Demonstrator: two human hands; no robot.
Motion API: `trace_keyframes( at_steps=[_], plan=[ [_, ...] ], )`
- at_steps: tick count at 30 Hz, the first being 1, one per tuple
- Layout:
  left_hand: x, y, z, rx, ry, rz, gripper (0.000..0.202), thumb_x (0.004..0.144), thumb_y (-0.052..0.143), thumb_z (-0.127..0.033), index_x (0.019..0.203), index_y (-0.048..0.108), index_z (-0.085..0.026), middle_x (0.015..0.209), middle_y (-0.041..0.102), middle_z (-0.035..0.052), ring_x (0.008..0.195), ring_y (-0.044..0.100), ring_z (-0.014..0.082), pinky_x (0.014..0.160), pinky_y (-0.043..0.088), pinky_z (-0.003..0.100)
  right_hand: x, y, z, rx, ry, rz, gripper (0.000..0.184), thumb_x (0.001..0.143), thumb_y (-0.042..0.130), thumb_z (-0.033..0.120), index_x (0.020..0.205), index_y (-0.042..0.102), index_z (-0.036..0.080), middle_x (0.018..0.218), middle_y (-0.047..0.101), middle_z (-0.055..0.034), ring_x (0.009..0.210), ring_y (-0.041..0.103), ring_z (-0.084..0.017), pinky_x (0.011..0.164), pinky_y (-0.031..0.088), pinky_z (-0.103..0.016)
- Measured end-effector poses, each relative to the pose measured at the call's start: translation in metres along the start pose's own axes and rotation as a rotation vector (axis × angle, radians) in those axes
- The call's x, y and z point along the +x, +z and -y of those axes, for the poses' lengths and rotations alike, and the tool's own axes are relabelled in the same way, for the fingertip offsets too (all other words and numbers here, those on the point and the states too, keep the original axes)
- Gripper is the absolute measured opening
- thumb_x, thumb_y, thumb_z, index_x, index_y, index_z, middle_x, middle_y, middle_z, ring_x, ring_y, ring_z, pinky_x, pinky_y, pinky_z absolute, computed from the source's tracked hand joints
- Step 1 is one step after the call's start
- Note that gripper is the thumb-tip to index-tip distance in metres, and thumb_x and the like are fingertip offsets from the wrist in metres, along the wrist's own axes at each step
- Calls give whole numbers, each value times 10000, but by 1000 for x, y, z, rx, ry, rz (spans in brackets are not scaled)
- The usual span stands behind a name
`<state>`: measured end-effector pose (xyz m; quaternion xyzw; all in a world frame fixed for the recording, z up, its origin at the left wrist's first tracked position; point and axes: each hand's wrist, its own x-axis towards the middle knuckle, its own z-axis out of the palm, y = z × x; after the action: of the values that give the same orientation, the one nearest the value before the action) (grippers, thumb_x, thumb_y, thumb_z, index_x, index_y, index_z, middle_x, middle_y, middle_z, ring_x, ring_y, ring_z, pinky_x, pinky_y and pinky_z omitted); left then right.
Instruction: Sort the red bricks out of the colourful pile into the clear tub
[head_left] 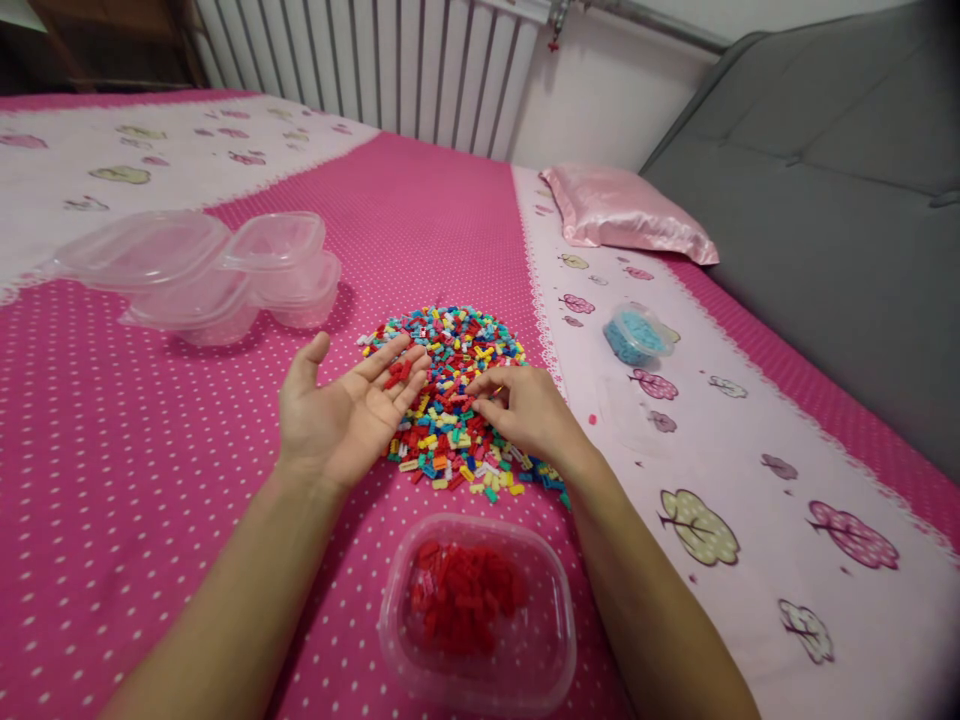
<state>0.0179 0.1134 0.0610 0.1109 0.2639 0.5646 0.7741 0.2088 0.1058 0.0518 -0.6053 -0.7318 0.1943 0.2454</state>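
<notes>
My left hand (pixel 341 415) is palm up with its fingers stretched out, and a few small red toy bricks (pixel 399 373) lie on the fingers. A pile of mixed-colour toy bricks (pixel 450 455) spreads on the bedspread beyond and beside it. Over the right side of this pile, my right hand (pixel 525 405) has thumb and forefinger drawn together in a pinch; what is between the tips cannot be made out. Nearest me, between my forearms, stands a clear plastic container (pixel 551 610) with many red bricks (pixel 469 595) inside.
Clear lidded containers (pixel 187 270) are stacked at the left. To the right stands a small tub of light blue bricks (pixel 637 335), with a clear lid (pixel 634 415) lying flat nearby. A pink pillow (pixel 622 210) rests by the grey headboard (pixel 817 200). A radiator (pixel 375 70) lines the far wall.
</notes>
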Motion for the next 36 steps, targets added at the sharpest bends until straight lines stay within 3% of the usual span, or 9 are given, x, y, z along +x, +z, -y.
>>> trace_keyframes(
  at_steps=[7,11,19,25,30,36],
  plan=[
    [-1,2,0,-17,-12,-26,648,892,378,-491,1318,475,-12,1055,664,225,1015,658,278,792,595,354,0,-2,-1,-6,17,-16,123,743,645,152,821,730,195,705,707,-7,603,593,-130,591,420,-252],
    [-1,1,1,15,-35,-8,677,897,362,-494,1329,451,19,1032,666,232,994,666,270,815,588,341,0,-5,-2,52,-12,-86,109,741,636,152,794,721,194,731,715,-11,603,596,-126,601,431,-250],
    [-4,3,5,109,-260,180,793,879,367,-581,1350,414,55,1143,623,274,1124,609,318,941,525,372,0,-5,3,262,-77,-334,129,767,618,221,842,711,173,776,711,-27,617,596,-123,605,464,-246],
    [-5,3,7,128,-387,312,806,899,317,-602,1354,408,57,1178,617,268,1135,606,303,995,476,365,-2,-4,9,312,-138,-344,142,782,610,212,876,709,173,812,715,-34,625,598,-115,610,474,-244],
    [-5,3,7,87,-396,298,757,916,314,-578,1351,409,34,1120,648,234,1088,634,280,1018,456,372,-2,-1,9,326,-202,-280,162,811,615,239,922,719,183,873,727,-45,690,634,-125,657,495,-260],
    [-5,3,5,82,-361,250,757,911,340,-558,1336,410,65,1132,626,256,1133,605,312,1010,469,374,-1,0,6,325,-157,-369,171,804,623,219,929,733,181,889,734,-37,606,589,-101,646,489,-254]
  ],
)
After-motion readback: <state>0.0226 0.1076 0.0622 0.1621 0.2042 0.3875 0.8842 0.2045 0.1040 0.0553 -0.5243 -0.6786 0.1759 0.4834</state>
